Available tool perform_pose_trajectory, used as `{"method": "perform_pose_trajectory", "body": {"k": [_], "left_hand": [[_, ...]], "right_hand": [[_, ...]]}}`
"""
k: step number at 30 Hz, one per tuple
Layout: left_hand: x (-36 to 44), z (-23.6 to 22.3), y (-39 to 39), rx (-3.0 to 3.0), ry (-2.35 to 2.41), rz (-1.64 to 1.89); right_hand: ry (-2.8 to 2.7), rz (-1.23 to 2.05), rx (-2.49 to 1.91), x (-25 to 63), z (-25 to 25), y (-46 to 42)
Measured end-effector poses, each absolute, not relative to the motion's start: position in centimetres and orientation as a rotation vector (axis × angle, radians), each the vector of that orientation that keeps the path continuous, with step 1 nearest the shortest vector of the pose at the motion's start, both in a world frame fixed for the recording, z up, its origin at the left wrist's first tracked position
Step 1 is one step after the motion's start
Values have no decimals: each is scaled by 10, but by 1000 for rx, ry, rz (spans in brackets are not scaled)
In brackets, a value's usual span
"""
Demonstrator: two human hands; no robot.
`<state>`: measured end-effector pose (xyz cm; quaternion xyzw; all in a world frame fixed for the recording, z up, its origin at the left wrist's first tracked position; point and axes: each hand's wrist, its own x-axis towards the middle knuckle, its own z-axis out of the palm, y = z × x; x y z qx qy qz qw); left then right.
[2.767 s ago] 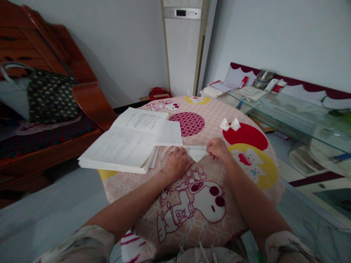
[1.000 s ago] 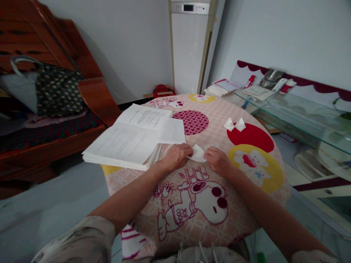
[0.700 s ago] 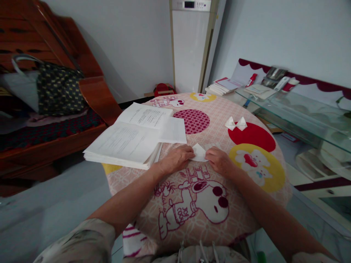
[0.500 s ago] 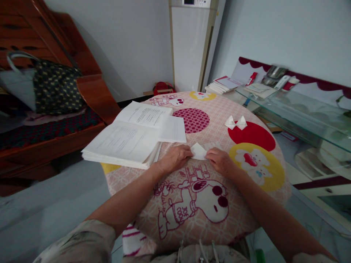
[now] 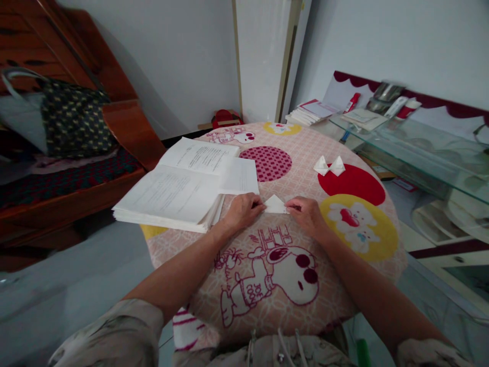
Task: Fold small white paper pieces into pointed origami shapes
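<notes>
A small white sheet of paper, folded to a triangle (image 5: 275, 205), lies on the patterned tablecloth (image 5: 244, 265) with its peak pointing away from me. My left hand (image 5: 244, 209) has its fingers closed at the paper's left corner. At the opposite corner, my right hand (image 5: 304, 211) pinches the edge between thumb and fingers. Beyond my right hand, two finished-looking folded paper pieces (image 5: 329, 166) stand side by side near a red circle on the cloth. Left of my hands is a thick open stack of printed pages (image 5: 168, 191), with a smaller loose sheet (image 5: 240, 176) on its right side.
To the right, a glass shelf (image 5: 412, 148) holds a metal container (image 5: 387, 92), a red tube and a paper cup. A pile of booklets (image 5: 311, 112) sits behind the table. On the left, a wooden bench (image 5: 126, 122) carries a patterned bag (image 5: 72, 120).
The camera view has tilted down slightly. Both hands stay at the triangle's corners, the right hand's knuckles now raised a little more.
</notes>
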<state>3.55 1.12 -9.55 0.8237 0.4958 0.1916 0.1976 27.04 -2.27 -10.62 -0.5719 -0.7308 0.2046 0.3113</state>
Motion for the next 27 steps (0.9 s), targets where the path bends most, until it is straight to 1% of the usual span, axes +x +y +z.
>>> {"method": "perform_pose_trajectory", "body": {"k": [7, 27], "left_hand": [[37, -98, 15, 2237, 1452, 567], [41, -86, 23, 2200, 1540, 359]], "right_hand": [[-1993, 446, -1551, 265, -101, -21], [-2001, 426, -1522, 265, -104, -18]]}}
